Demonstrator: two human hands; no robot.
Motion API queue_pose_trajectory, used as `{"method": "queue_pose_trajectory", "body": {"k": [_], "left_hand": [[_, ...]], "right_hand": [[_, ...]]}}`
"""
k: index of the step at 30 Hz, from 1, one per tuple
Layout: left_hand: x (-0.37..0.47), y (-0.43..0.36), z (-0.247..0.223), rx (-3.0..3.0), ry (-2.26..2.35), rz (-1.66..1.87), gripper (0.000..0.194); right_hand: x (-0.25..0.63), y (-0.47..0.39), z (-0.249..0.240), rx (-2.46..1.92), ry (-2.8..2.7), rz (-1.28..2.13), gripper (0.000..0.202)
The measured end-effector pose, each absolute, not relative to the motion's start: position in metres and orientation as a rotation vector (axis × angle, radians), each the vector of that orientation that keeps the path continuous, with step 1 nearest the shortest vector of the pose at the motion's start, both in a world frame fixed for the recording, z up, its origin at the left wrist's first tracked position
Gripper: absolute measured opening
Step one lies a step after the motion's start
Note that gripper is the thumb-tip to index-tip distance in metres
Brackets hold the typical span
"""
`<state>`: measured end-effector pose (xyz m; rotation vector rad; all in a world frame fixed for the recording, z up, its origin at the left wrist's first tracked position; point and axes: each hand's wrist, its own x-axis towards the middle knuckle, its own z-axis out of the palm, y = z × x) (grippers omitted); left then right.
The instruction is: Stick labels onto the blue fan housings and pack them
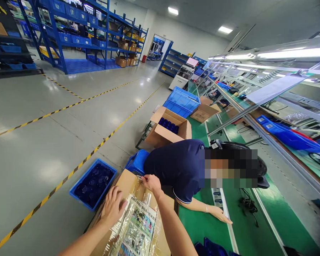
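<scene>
A sealed cardboard box sits in front of me with a clear plastic sleeve holding a printed sheet taped on top. My left hand lies flat on the box's near left part, fingers spread. At the box's far edge my right hand pinches a strip of clear tape. A co-worker in a dark blue shirt bends low just beyond the box, one hand on the green table.
A blue crate of dark blue round parts stands on the floor at left. An open carton with blue parts, a blue crate and another carton lie further along. Yellow-black floor tape and blue shelving are at left.
</scene>
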<state>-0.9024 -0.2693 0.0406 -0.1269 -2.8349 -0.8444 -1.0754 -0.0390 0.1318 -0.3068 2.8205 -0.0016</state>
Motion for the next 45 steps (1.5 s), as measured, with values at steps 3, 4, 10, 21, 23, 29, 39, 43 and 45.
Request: {"method": "queue_pose_trajectory", "body": {"k": [3,4,10,21,23,29,39,43,45], "left_hand": [[-0.902,-0.269,0.04,-0.132,-2.831,-0.832,0.034],[-0.903,-0.269,0.04,-0.13,-2.827,-0.831,0.035],[-0.904,-0.27,0.044,-0.141,-2.832,-0.83,0.036],[-0.905,-0.27,0.046,-0.139,-2.856,-0.803,0.035],[-0.905,-0.27,0.048,-0.141,-2.85,-0.818,0.035],[-0.907,-0.272,0.048,-0.144,-2.82,-0.899,0.031],[-0.914,-0.283,0.046,-0.139,-2.876,-0.902,0.038],[-0.937,-0.279,0.071,-0.037,-3.058,-0.752,0.044],[-0.961,-0.266,0.083,0.016,-3.184,-0.637,0.056]], "right_hand": [[-1.076,-0.038,0.133,-0.33,2.789,-0.014,0.044],[-1.077,-0.037,0.133,-0.339,2.78,-0.022,0.043],[-1.083,-0.038,0.132,-0.34,2.748,-0.053,0.043],[-1.072,-0.02,0.144,-0.075,2.698,-0.163,0.041],[-1.061,-0.024,0.139,0.043,2.705,-0.212,0.043],[-1.023,-0.063,0.116,0.22,2.705,-0.39,0.043],[-0.946,-0.114,0.11,0.395,2.702,-0.602,0.038],[-0.911,-0.127,0.116,0.476,2.675,-0.678,0.035],[-0.893,-0.134,0.116,0.502,2.656,-0.71,0.033]]}}
